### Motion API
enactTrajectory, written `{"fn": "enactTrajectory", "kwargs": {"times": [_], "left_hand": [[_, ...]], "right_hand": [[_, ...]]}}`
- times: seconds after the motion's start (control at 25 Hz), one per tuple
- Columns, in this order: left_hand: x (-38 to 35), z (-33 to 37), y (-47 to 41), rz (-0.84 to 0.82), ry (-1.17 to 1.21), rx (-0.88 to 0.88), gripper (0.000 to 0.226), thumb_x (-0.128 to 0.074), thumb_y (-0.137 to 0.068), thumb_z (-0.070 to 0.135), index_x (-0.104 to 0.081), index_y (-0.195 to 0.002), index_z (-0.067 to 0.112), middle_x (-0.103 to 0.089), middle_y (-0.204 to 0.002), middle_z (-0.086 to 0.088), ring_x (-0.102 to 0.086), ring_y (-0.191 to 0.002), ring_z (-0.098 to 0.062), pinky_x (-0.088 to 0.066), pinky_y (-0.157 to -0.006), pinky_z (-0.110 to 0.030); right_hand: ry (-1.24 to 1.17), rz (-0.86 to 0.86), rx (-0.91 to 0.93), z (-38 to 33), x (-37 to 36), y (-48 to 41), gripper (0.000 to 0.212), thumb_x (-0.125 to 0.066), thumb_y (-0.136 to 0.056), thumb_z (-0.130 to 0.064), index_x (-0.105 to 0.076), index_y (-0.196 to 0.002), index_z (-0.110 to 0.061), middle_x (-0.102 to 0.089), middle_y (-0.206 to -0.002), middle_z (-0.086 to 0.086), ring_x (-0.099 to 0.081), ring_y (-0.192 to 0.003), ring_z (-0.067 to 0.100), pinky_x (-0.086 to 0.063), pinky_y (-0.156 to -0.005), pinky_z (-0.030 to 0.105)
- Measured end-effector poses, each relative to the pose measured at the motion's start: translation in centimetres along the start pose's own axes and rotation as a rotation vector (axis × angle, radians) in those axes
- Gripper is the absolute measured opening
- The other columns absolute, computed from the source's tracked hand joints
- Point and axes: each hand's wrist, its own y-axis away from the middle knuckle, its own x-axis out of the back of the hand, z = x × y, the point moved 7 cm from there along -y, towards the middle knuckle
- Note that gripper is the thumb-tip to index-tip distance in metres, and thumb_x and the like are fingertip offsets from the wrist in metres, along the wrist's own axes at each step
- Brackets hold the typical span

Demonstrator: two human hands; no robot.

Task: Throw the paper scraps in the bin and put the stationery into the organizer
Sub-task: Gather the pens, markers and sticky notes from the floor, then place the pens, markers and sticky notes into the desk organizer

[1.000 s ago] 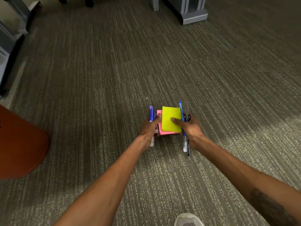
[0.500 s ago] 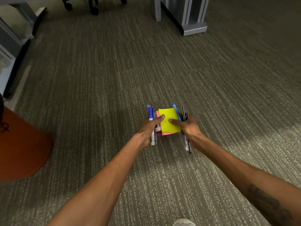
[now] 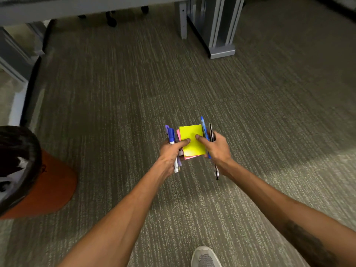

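Both my hands hold a bundle of stationery out over the carpet. A yellow sticky-note pad [image 3: 192,138] lies on top of a pink pad [image 3: 190,157], both thumbs pressing on the yellow one. My left hand [image 3: 170,152] also grips a blue-capped white marker [image 3: 172,140] and a purple pen [image 3: 166,129]. My right hand [image 3: 218,149] grips a blue pen [image 3: 203,125] and a black pen [image 3: 211,132]. At the left stands an orange bin [image 3: 54,182] with a black liner [image 3: 17,151] and white paper scraps inside. No organizer is in view.
Grey-green carpet [image 3: 115,93] covers the floor. A grey desk leg [image 3: 219,31] stands at the far right, chair castors [image 3: 111,21] sit under a desk edge at the top, and grey furniture [image 3: 13,60] lines the left. My shoe [image 3: 206,257] shows at the bottom.
The view has tilted up and shifted, bringing the desk edge and the bin's open top into view. My hands keep the same hold on the bundle.
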Motion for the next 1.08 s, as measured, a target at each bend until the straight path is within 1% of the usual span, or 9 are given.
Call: {"fn": "enactTrajectory", "kwargs": {"times": [0.08, 0.24, 0.44, 0.56, 0.72, 0.84, 0.88, 1.0, 1.08], "left_hand": [[-1.1, 3.0, 2.5, 0.020, 0.034, -0.012, 0.020, -0.073, -0.082, 0.001, -0.063, -0.098, 0.006, -0.070, -0.059, 0.000, -0.063, -0.044, -0.010, -0.057, -0.047, -0.029], [-4.1, 9.3, 7.7, -0.055, 0.083, 0.041, 0.030, -0.072, -0.084, 0.004, -0.065, -0.112, 0.009, -0.075, -0.096, -0.019, -0.074, -0.077, -0.032, -0.061, -0.071, -0.054], [-6.9, 16.9, 13.7, -0.091, 0.135, 0.102, 0.028, -0.067, -0.087, 0.005, -0.067, -0.114, 0.013, -0.077, -0.095, -0.016, -0.075, -0.082, -0.030, -0.061, -0.072, -0.052], [-8.3, 21.6, 17.7, -0.114, 0.186, 0.154, 0.030, -0.064, -0.088, 0.003, -0.066, -0.117, 0.012, -0.076, -0.096, -0.018, -0.076, -0.082, -0.030, -0.061, -0.067, -0.048], [-10.1, 28.8, 22.7, -0.134, 0.105, 0.116, 0.030, -0.064, -0.089, 0.007, -0.067, -0.118, 0.012, -0.076, -0.093, -0.019, -0.075, -0.074, -0.032, -0.058, -0.077, -0.056], [-11.7, 34.8, 25.5, -0.188, 0.049, 0.063, 0.024, -0.065, -0.089, 0.009, -0.070, -0.113, 0.011, -0.075, -0.084, -0.019, -0.070, -0.058, -0.027, -0.059, -0.053, -0.037], [-12.2, 36.7, 26.1, -0.189, 0.031, 0.049, 0.021, -0.065, -0.089, 0.009, -0.072, -0.109, 0.012, -0.073, -0.081, -0.019, -0.068, -0.054, -0.026, -0.059, -0.054, -0.040], [-13.5, 41.6, 27.3, -0.168, 0.038, 0.031, 0.021, -0.067, -0.090, 0.012, -0.070, -0.110, 0.007, -0.068, -0.083, -0.023, -0.065, -0.054, -0.026, -0.058, -0.074, -0.059], [-14.7, 44.8, 28.3, -0.176, 0.071, 0.032, 0.016, -0.069, -0.089, 0.012, -0.072, -0.103, 0.007, -0.068, -0.080, -0.025, -0.066, -0.054, -0.029, -0.060, -0.066, -0.050]], "right_hand": [[0.200, 0.081, 0.099, -4.3, 1.4, 1.3, 0.020, -0.070, -0.085, -0.041, -0.061, -0.089, -0.023, -0.058, -0.087, 0.004, -0.055, -0.073, 0.014, -0.040, -0.064, 0.028], [0.151, 0.039, 0.156, -12.9, 2.1, 3.7, 0.022, -0.067, -0.088, -0.042, -0.065, -0.100, -0.024, -0.066, -0.070, -0.006, -0.063, -0.057, 0.005, -0.051, -0.052, 0.026], [0.337, 0.054, 0.150, -22.9, 4.0, 6.4, 0.039, -0.066, -0.080, -0.058, -0.059, -0.107, -0.031, -0.069, -0.088, -0.011, -0.065, -0.078, 0.009, -0.051, -0.066, 0.031], [0.343, 0.014, 0.120, -28.9, 5.3, 8.0, 0.039, -0.068, -0.077, -0.058, -0.058, -0.102, -0.030, -0.068, -0.086, -0.009, -0.065, -0.077, 0.012, -0.050, -0.066, 0.033], [0.262, -0.048, 0.112, -37.5, 6.9, 10.4, 0.023, -0.071, -0.081, -0.043, -0.058, -0.092, -0.027, -0.064, -0.073, -0.009, -0.062, -0.061, 0.006, -0.048, -0.054, 0.028], [0.139, -0.115, 0.082, -44.3, 7.5, 11.7, 0.015, -0.070, -0.081, -0.033, -0.057, -0.085, -0.027, -0.065, -0.064, -0.002, -0.064, -0.046, 0.013, -0.051, -0.041, 0.027], [0.119, -0.137, 0.066, -46.3, 7.6, 11.8, 0.013, -0.070, -0.080, -0.032, -0.059, -0.084, -0.026, -0.066, -0.064, 0.001, -0.065, -0.045, 0.017, -0.052, -0.040, 0.029], [0.119, -0.176, 0.080, -52.1, 7.6, 11.9, 0.019, -0.072, -0.080, -0.036, -0.062, -0.082, -0.021, -0.066, -0.058, 0.003, -0.063, -0.042, 0.016, -0.050, -0.037, 0.028], [0.129, -0.162, 0.063, -55.2, 8.1, 11.6, 0.029, -0.075, -0.078, -0.043, -0.062, -0.079, -0.017, -0.062, -0.054, 0.000, -0.059, -0.040, 0.013, -0.046, -0.037, 0.025]]}}
